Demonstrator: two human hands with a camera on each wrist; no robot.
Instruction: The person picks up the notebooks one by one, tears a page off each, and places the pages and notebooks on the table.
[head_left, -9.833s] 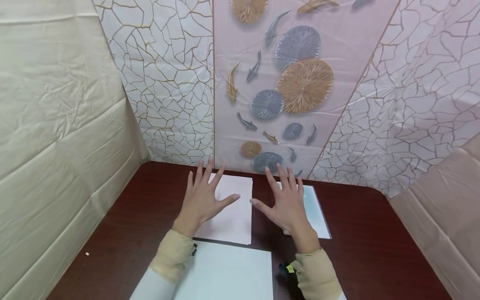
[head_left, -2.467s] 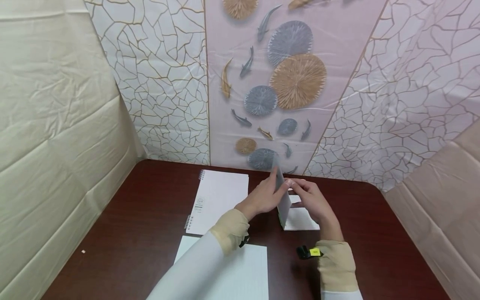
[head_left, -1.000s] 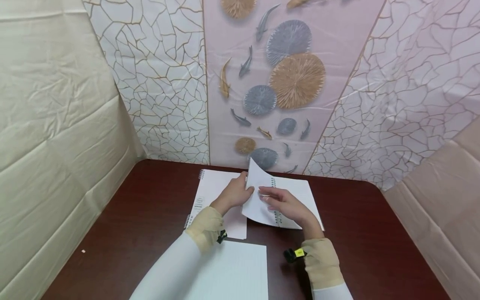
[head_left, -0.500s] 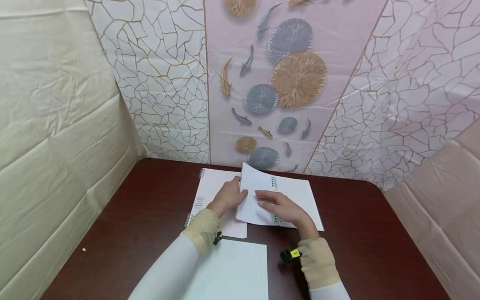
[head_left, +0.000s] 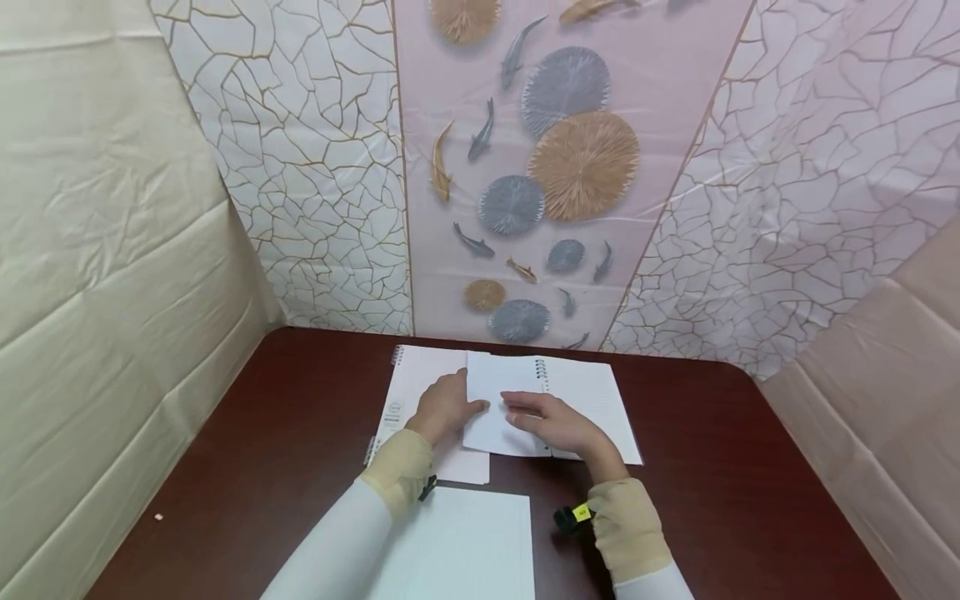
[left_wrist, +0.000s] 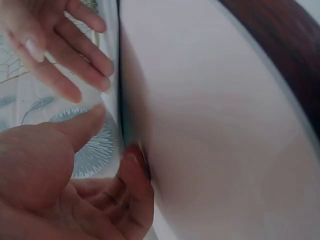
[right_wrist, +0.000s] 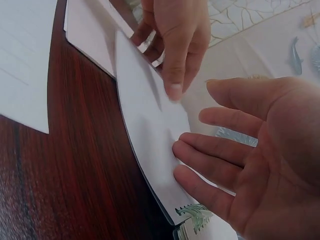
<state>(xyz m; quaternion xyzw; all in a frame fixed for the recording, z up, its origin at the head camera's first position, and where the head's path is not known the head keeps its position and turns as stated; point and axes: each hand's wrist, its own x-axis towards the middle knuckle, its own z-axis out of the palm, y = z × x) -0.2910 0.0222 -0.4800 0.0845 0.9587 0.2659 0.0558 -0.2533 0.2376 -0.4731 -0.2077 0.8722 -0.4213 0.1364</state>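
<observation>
In the head view, a spiral notebook (head_left: pixel 592 400) lies spread at the back of the table, its coil between the two sides. My left hand (head_left: pixel 444 408) holds the left edge of the turned side, thumb over the page and fingers at the rim. That white page (right_wrist: pixel 150 120) bows a little in the right wrist view. With fairly straight fingers, my right hand (head_left: pixel 555 423) rests at the same page, near the coil. Under the turned side and to its left lies another spiral notebook (head_left: pixel 412 375), partly hidden by my left hand.
A lined white sheet or pad (head_left: pixel 472 542) lies at the front of the dark red-brown table (head_left: pixel 712 483). A tiny white scrap (head_left: pixel 158 517) sits at the left. Patterned cloth (head_left: pixel 330 167) hangs behind the table.
The notebook's turned side has swung over to the left and come down from upright to nearly flat. My left hand has moved left and down with it; the right hand follows slightly left.
</observation>
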